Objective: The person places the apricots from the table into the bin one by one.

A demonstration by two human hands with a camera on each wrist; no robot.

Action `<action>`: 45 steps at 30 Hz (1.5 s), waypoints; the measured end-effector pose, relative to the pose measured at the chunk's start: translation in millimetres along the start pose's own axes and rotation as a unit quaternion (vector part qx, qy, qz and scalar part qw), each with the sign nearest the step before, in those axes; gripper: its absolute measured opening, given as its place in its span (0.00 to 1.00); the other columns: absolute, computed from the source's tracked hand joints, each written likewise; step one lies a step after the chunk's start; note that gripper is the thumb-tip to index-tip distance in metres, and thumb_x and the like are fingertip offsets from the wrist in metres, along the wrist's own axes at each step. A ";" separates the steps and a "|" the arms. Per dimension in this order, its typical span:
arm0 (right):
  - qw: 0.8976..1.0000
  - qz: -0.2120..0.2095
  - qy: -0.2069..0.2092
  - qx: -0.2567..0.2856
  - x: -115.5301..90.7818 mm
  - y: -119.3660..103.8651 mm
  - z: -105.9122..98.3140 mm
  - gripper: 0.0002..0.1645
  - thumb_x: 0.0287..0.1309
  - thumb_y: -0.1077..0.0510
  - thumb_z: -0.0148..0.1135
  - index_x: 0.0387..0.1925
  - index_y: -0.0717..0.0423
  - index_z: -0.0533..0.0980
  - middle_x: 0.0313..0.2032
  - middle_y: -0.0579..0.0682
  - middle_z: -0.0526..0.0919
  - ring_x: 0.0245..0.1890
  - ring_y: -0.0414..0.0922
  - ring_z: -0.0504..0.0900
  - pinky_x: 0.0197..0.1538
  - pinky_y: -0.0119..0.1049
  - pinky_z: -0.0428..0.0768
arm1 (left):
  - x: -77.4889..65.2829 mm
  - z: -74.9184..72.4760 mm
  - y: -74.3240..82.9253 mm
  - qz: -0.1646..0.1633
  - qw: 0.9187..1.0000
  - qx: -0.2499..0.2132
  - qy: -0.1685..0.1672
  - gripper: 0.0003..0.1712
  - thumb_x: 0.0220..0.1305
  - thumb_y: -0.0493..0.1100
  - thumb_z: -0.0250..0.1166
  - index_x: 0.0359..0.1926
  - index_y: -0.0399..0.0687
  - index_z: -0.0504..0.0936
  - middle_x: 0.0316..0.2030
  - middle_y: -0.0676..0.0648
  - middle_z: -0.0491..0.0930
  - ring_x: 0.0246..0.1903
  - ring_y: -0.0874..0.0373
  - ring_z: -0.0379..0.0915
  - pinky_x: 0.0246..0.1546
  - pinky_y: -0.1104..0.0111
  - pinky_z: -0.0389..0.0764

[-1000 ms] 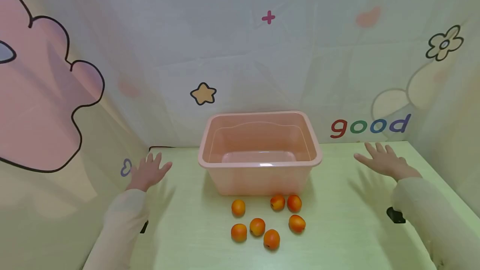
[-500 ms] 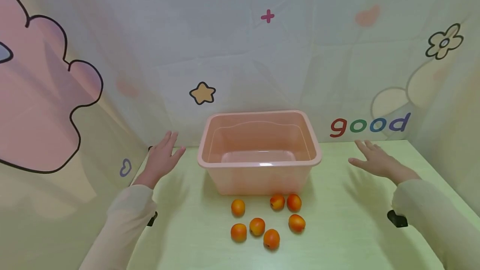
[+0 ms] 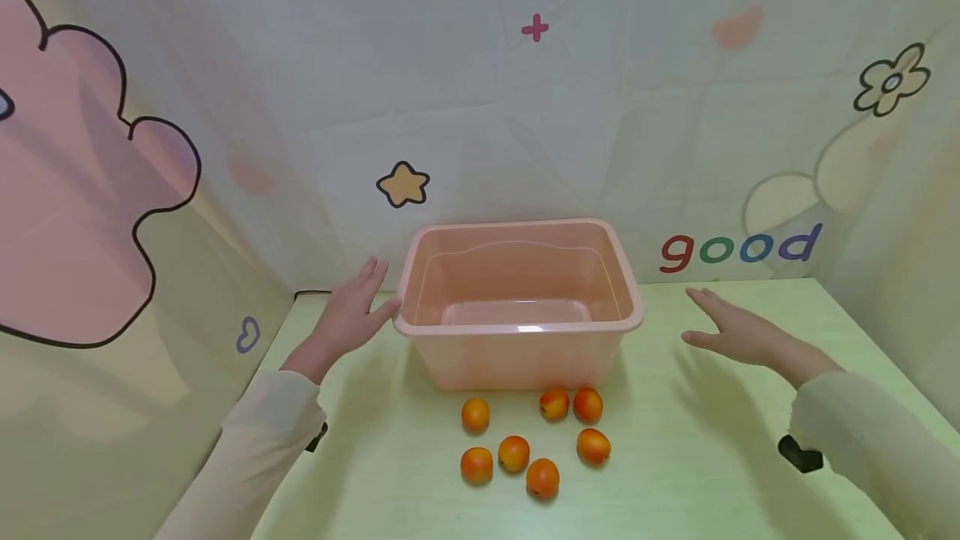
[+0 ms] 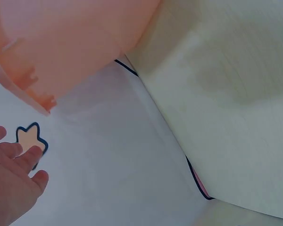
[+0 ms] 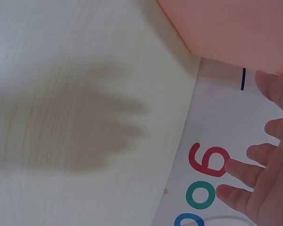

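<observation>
A pink plastic tub (image 3: 517, 357) stands at the back of the table in the head view, with nothing inside. Left of it hovers my left hand (image 3: 348, 317), fingers extended, its thumb tip close to the tub's left rim; whether they touch I cannot tell. My right hand (image 3: 738, 330) is held in the air to the right, fingers straight and apart from the tub. Several small orange-red fruits lie in front of the tub, among them one fruit (image 3: 476, 415) at the left and another fruit (image 3: 543, 479) nearest me. In the wrist views both hands hold nothing.
The pale wooden table (image 3: 675, 457) meets a printed cloth backdrop (image 3: 480, 107) behind the tub. More cloth hangs along the left side (image 3: 90, 423) and the right side. A dark strap piece (image 3: 800, 453) shows under the right sleeve.
My left hand has moved right and forward, up to the tub's left rim. The right hand has shifted slightly left toward the tub. Tub and fruits stay where they were.
</observation>
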State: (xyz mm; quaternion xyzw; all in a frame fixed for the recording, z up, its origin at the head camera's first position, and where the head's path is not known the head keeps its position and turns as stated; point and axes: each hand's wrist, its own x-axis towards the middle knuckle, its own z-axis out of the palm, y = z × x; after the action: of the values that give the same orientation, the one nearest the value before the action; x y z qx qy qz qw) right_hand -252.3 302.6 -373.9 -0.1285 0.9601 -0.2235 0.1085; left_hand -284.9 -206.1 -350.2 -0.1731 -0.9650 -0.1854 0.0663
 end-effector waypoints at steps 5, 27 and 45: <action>1.000 0.004 -0.014 0.000 -0.8 -8.3 8.9 0.55 0.49 0.33 0.53 0.65 0.65 0.46 0.63 0.72 0.46 0.62 0.69 0.47 0.58 0.65 0.50 | -0.5 3.1 5.4 0.009 1.000 -0.014 -0.025 0.38 0.63 0.54 0.50 0.67 0.41 0.48 0.68 0.38 0.42 0.65 0.39 0.44 0.59 0.41 0.52; 0.997 -0.054 -0.033 0.035 0.8 -42.3 53.5 0.34 0.49 0.45 0.61 0.53 0.61 0.69 0.52 0.60 0.74 0.49 0.60 0.72 0.45 0.50 0.77 | 2.3 1.5 4.3 0.046 0.997 0.012 -0.056 0.33 0.62 0.55 0.52 0.63 0.42 0.60 0.63 0.41 0.59 0.62 0.44 0.56 0.59 0.50 0.60; 0.991 -0.118 -0.024 0.065 12.1 -59.3 90.4 0.23 0.49 0.57 0.62 0.49 0.59 0.73 0.47 0.56 0.78 0.43 0.54 0.76 0.45 0.49 0.76 | 5.7 -1.2 4.5 -0.004 0.992 -0.045 -0.117 0.46 0.52 0.68 0.53 0.67 0.53 0.52 0.67 0.46 0.50 0.65 0.44 0.49 0.57 0.45 0.60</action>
State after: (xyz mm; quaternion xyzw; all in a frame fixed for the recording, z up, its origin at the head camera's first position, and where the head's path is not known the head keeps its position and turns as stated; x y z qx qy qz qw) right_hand -228.0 211.3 -427.9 -0.2389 0.9188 -0.2933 0.1129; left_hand -288.6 -200.9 -346.5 -0.1922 -0.9576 -0.2072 -0.0555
